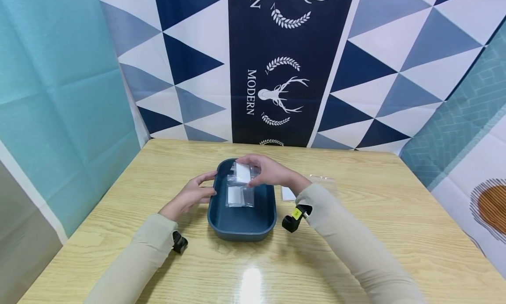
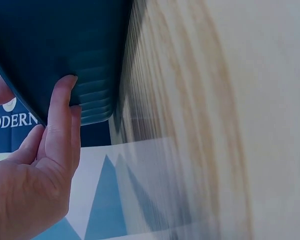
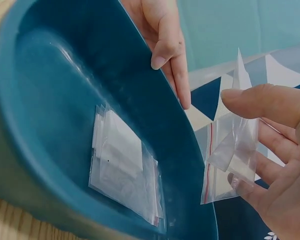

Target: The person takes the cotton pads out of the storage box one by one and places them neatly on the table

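A deep blue rectangular bin (image 1: 242, 227) with rounded corners stands on the wooden table. Over its far part, my right hand (image 1: 272, 171) pinches a small clear zip bag (image 3: 232, 157) with a white piece inside; the thumb is on one face and fingers are behind. Several similar zip bags (image 3: 122, 157) lie stacked on the bin's floor, white pieces showing through the plastic. My left hand (image 1: 190, 193) is at the bin's left side, its extended fingers (image 2: 60, 115) against the outer wall near the rim.
Right of the bin, partly hidden by my right forearm, a white square piece (image 1: 287, 194) and another clear zip bag (image 1: 322, 178) lie on the table (image 1: 367, 207). A black wrist camera (image 1: 292, 222) hangs under the right sleeve. Patterned cloth (image 1: 280, 97) hangs behind the table.
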`<state>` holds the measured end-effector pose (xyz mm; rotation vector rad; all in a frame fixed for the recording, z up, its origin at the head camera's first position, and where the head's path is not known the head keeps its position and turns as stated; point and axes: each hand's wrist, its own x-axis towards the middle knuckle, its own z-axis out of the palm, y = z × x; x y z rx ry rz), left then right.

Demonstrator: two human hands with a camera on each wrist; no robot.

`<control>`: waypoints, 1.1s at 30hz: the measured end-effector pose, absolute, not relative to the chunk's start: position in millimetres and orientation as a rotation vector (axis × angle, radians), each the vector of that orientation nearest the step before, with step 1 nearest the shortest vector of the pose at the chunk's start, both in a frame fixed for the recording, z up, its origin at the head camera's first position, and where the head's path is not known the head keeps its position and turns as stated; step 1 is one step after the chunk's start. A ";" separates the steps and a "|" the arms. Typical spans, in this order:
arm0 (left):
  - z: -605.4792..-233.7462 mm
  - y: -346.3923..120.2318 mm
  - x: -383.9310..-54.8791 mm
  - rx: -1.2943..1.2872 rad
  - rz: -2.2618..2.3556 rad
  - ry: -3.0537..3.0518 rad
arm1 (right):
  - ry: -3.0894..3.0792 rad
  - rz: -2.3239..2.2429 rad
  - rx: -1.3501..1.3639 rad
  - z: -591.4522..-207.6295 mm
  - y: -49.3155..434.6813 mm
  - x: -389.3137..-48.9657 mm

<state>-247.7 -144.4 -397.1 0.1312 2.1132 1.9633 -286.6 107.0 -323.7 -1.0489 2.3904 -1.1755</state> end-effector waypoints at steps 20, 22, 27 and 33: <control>-398.4 -147.4 -248.2 0.141 1.951 2.131 | 2.444 -1.205 -0.970 -323.1 140.7 -261.1; -398.4 -147.2 -248.5 0.145 1.953 2.128 | 2.460 -1.207 -0.943 -323.4 144.5 -258.8; -398.0 -145.8 -248.9 0.149 1.955 2.121 | 2.501 -1.192 -0.939 -325.3 157.6 -253.6; -397.8 -144.9 -248.3 0.142 1.955 2.121 | 2.540 -1.179 -0.939 -328.6 174.8 -246.8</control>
